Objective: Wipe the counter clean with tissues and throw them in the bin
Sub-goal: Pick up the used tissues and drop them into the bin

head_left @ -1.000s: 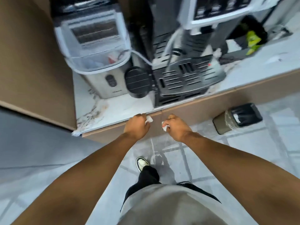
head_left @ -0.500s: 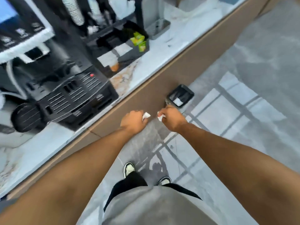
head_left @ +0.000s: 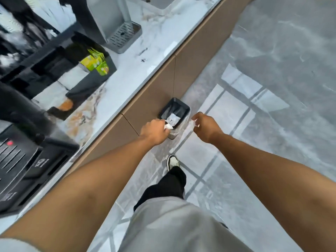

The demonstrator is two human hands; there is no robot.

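Observation:
A small black bin point(head_left: 179, 106) with a clear liner stands on the floor against the brown cabinet front, and a white scrap lies inside it. My left hand point(head_left: 154, 131) is closed around a crumpled white tissue point(head_left: 168, 126) at the bin's near left rim. My right hand point(head_left: 205, 127) is closed on a second white tissue point(head_left: 193, 122) just right of the bin. Both hands hover above the bin's near side. The marble counter point(head_left: 138, 73) runs along the left, with brown stains near its front edge.
On the counter stand a black coffee machine point(head_left: 23, 171), a black organiser point(head_left: 87, 70) with green sachets, and a grey dispenser with a drip tray point(head_left: 125, 36). My shoe point(head_left: 172, 161) is on the grey tiled floor, which stretches open to the right.
I have turned and walked right along the counter. The bin came from the far right to directly under my hands. My hands moved apart, each still holding its tissue.

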